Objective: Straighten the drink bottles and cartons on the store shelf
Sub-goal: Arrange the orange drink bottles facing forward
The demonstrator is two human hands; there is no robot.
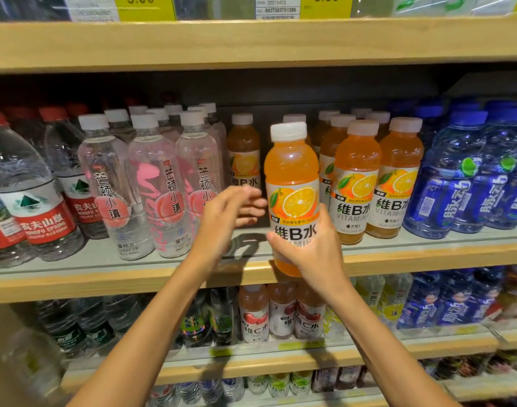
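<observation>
- Right hand (310, 248): fingers and thumb wrapped round the lower part of an orange drink bottle (292, 183), which it holds upright.
- Orange drink bottle: white cap, orange-slice label. It is held off the shelf (133, 277), in front of the wooden front edge, and its base overlaps that edge in the view.
- Left hand (227, 212): just left of the held bottle, not touching it. Fingers loosely extended, holding nothing, reaching over the bare shelf surface.
- Lone orange bottle (244, 154): behind the left hand, left of the held bottle, set back on the shelf.
- Matching orange bottles (357, 183): standing upright in rows just right of the held bottle.
- Blue bottles (445, 177): further right of the held bottle.
- Clear bottles with pink labels (154, 186): left of the held bottle, beyond the left hand.
- Red-labelled water bottles (37, 201): far left of the held bottle.
- Pink drink bottles (254, 315): directly below the held bottle, on the next shelf down.
- Yellow price tags (145, 7): above the held bottle.
</observation>
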